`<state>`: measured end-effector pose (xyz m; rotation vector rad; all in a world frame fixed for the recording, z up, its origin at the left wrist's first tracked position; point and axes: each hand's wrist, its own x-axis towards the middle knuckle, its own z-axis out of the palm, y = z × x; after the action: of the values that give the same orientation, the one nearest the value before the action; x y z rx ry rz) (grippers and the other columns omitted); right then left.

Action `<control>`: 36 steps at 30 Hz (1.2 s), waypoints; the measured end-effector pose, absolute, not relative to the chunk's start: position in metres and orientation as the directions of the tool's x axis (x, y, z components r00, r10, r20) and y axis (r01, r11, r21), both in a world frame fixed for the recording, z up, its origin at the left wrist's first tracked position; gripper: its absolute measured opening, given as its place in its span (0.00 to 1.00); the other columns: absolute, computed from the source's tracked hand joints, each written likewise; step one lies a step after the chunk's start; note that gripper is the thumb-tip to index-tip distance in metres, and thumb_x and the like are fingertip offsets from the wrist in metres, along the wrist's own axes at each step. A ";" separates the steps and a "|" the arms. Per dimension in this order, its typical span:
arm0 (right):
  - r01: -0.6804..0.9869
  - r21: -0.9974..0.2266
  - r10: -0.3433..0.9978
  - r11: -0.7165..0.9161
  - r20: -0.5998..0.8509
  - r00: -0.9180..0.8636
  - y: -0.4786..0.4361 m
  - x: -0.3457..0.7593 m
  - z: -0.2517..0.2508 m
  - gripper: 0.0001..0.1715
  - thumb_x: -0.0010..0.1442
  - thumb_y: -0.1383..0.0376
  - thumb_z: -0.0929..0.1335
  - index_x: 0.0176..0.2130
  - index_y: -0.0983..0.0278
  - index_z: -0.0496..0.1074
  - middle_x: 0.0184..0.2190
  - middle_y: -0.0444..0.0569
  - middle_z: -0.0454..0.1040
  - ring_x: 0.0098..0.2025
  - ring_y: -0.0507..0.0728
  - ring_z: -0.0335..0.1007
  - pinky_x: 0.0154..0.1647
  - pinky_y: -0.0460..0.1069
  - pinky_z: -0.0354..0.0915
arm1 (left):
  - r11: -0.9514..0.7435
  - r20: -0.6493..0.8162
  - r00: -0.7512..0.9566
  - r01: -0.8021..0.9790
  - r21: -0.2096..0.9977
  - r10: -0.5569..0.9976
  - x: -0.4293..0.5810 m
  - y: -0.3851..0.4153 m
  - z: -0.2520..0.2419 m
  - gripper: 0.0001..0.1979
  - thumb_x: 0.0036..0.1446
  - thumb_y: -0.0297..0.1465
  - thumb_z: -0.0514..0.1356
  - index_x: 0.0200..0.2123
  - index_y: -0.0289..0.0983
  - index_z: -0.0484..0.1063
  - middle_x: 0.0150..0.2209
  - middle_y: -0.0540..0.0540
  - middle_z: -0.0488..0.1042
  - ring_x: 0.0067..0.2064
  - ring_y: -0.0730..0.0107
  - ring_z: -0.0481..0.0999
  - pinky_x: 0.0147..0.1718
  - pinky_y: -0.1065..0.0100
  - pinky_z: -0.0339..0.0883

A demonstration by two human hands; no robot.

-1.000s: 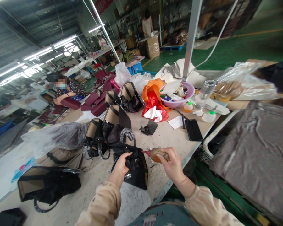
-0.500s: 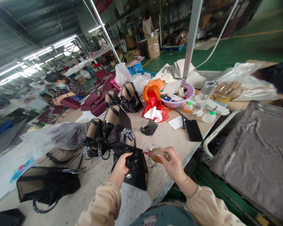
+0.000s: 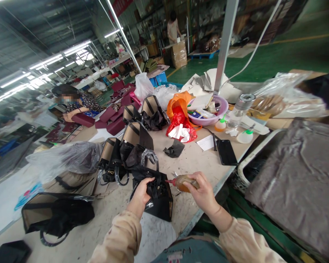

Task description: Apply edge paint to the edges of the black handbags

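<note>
A black handbag (image 3: 160, 208) lies tilted on the worktable before me, its dark lining bunched at the top. My left hand (image 3: 142, 191) grips that lining, thumb on top and fingers partly hidden. In my right hand (image 3: 204, 191) is a squeeze bottle (image 3: 185, 183) of amber liquid, held sideways. Its thin red nozzle (image 3: 171, 181) points left and meets the bag's upper right edge; whether it touches, I cannot tell. Wrapped handles (image 3: 150, 155) arch up behind the bag. Small metal bits lie partly hidden behind the bottle.
More black handbags stand behind (image 3: 135, 142) and at left (image 3: 57, 215). A phone (image 3: 226, 152), a red plastic bag (image 3: 181, 126), a purple basin (image 3: 223, 106) and green-capped bottles (image 3: 245, 136) lie farther back. The table edge (image 3: 197, 215) runs along my right. A co-worker (image 3: 76, 102) sits far left.
The bottle and both hands hold nearly the same place against the bag. The whole view has shifted slightly, with the surroundings a little farther right.
</note>
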<state>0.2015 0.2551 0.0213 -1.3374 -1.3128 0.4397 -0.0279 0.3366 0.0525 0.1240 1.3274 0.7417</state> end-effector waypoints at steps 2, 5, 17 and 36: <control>0.427 -0.860 0.851 0.278 0.427 0.306 0.255 0.202 0.021 0.07 0.61 0.63 0.70 0.41 0.60 0.70 0.35 0.47 0.69 0.38 0.57 0.69 0.39 0.53 0.69 | 0.768 -0.833 0.047 -0.419 0.485 0.552 -0.027 0.337 0.054 0.07 0.52 0.22 0.58 0.35 0.29 0.74 0.22 0.41 0.79 0.24 0.59 0.79 0.27 0.59 0.77; 0.433 -0.859 0.854 0.272 0.423 0.303 0.257 0.201 0.021 0.07 0.61 0.64 0.70 0.41 0.60 0.69 0.36 0.48 0.68 0.39 0.57 0.69 0.39 0.53 0.69 | 0.762 -0.829 0.038 -0.421 0.493 0.557 -0.026 0.337 0.054 0.07 0.52 0.21 0.58 0.35 0.29 0.74 0.22 0.42 0.79 0.24 0.59 0.79 0.27 0.59 0.77; 0.352 -0.911 0.906 0.216 0.321 0.275 0.247 0.195 0.032 0.06 0.59 0.64 0.71 0.39 0.59 0.72 0.35 0.47 0.68 0.37 0.56 0.68 0.40 0.52 0.67 | 0.778 -0.844 0.043 -0.416 0.471 0.534 -0.028 0.341 0.054 0.05 0.52 0.22 0.58 0.33 0.29 0.73 0.22 0.42 0.78 0.23 0.60 0.79 0.27 0.60 0.77; -0.610 -0.709 0.877 -0.353 -0.478 0.048 0.221 0.264 0.070 0.25 0.47 0.53 0.77 0.39 0.58 0.67 0.31 0.43 0.76 0.28 0.54 0.72 0.28 0.47 0.68 | 0.726 -0.815 0.021 -0.469 0.503 0.579 -0.043 0.321 0.062 0.04 0.51 0.22 0.58 0.30 0.31 0.73 0.21 0.42 0.78 0.22 0.60 0.78 0.25 0.60 0.76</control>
<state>0.2644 0.2209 0.0701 -1.1116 -0.3357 1.5980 -0.0428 0.3210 0.0623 0.1021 1.3190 0.8145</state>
